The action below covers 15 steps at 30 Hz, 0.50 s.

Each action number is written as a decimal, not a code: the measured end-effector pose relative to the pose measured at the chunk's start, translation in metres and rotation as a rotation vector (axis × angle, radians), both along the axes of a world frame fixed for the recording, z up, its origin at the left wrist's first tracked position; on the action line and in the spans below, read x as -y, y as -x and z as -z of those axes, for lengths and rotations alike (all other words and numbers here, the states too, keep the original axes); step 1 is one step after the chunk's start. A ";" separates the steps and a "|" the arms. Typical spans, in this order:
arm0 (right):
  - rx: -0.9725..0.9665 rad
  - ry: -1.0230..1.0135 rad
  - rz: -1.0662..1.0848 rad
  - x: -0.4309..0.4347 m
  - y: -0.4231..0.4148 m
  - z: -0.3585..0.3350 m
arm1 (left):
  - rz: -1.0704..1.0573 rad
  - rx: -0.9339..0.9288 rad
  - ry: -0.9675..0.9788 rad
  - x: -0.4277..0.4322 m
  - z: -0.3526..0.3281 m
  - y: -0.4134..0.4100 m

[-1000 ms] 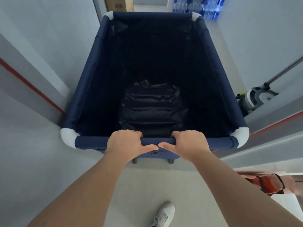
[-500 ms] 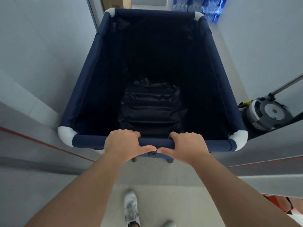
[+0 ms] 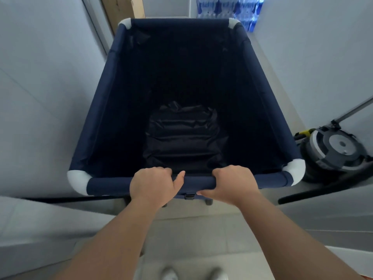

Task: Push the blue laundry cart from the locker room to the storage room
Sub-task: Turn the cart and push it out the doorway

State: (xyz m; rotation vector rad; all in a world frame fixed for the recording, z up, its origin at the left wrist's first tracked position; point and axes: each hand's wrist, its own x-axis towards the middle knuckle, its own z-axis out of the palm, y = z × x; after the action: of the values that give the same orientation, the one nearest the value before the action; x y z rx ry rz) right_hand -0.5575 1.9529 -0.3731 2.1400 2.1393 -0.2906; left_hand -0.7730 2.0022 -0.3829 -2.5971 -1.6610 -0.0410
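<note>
- Gripping the near top rail of the blue laundry cart (image 3: 101, 110), both hands sit side by side at the rail's middle, a short gap between them
- Left hand (image 3: 151, 183): fingers curled over the rail, thumb raised along its top
- Right hand (image 3: 235, 183): fingers wrapped over the rail, thumb tucked beneath by a small black buckle (image 3: 189, 196)
- Cart position: directly ahead of the person, in a narrow passage between pale walls, white corner caps (image 3: 77, 181) at the rail ends
- Cart contents: a crumpled dark bag (image 3: 182, 138) lying on the bottom
- Right of the cart: a grey floor machine (image 3: 335, 148) just beside its near corner
- Beyond the far end: stacked blue water bottle packs (image 3: 228, 7) and a cardboard box (image 3: 123, 9)
- Light shoes (image 3: 169, 273) visible at the bottom edge on the tiled floor, blurred
</note>
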 end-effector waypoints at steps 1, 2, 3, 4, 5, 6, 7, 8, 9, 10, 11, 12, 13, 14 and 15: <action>0.003 -0.004 0.000 -0.008 -0.004 0.000 | -0.001 0.009 0.003 -0.008 0.001 -0.004; 0.008 -0.006 -0.002 -0.016 -0.007 -0.001 | 0.000 0.018 0.004 -0.015 0.002 -0.008; 0.014 -0.006 -0.007 -0.024 -0.012 -0.001 | 0.002 0.028 0.005 -0.023 0.002 -0.012; 0.017 -0.006 -0.012 -0.032 -0.017 -0.002 | 0.002 0.038 0.009 -0.030 0.002 -0.017; 0.018 -0.008 -0.017 -0.040 -0.022 -0.002 | -0.002 0.041 0.015 -0.037 0.002 -0.021; 0.019 -0.009 -0.022 -0.048 -0.028 -0.002 | -0.007 0.038 0.023 -0.045 0.002 -0.026; 0.020 -0.007 -0.028 -0.056 -0.033 -0.002 | -0.008 0.033 0.033 -0.052 0.002 -0.032; 0.020 -0.004 -0.035 -0.065 -0.040 -0.001 | -0.009 0.029 0.041 -0.059 0.002 -0.037; 0.019 -0.005 -0.041 -0.074 -0.046 -0.001 | -0.011 0.027 0.045 -0.067 0.002 -0.043; 0.017 -0.009 -0.046 -0.083 -0.052 -0.001 | -0.016 0.025 0.046 -0.076 0.002 -0.049; 0.013 -0.011 -0.052 -0.093 -0.060 -0.001 | -0.024 0.021 0.045 -0.085 0.001 -0.056; 0.010 -0.008 -0.060 -0.104 -0.067 -0.001 | -0.032 0.017 0.047 -0.094 0.000 -0.064; 0.005 0.000 -0.070 -0.115 -0.074 -0.001 | -0.041 0.014 0.049 -0.103 -0.001 -0.071; 0.000 0.008 -0.077 -0.125 -0.081 -0.002 | -0.050 0.012 0.049 -0.111 -0.001 -0.078; -0.006 0.016 -0.082 -0.135 -0.088 -0.002 | -0.056 0.012 0.046 -0.119 -0.002 -0.085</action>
State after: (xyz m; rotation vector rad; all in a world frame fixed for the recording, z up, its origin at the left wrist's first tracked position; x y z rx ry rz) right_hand -0.4697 2.0877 -0.3709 2.0395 2.2136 -0.3058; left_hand -0.6879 2.1210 -0.3811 -2.5859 -1.7580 -0.0159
